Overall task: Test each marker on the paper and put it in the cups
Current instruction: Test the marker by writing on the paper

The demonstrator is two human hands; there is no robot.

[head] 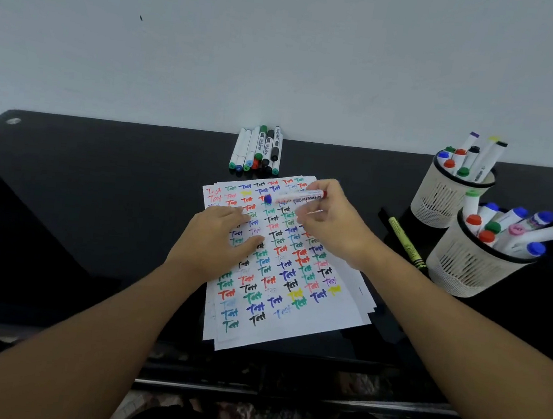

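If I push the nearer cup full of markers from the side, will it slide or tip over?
The nearer cup would probably tip: tall markers lean far above its rim, making it top-heavy. Its mesh wall looks light, so it may slide easily on the glossy black table.

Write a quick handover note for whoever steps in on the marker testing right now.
Right hand holds a blue-capped marker above the paper, cap on.
Left hand rests flat on the paper, holding it down.
Done: the sheet is nearly full of "Test" marks, and both mesh cups, far cup and near cup, already hold many markers.
Left: cup the held marker, then test and cup the markers in the pile by the wall. A yellow-green marker lies loose beside the cups.
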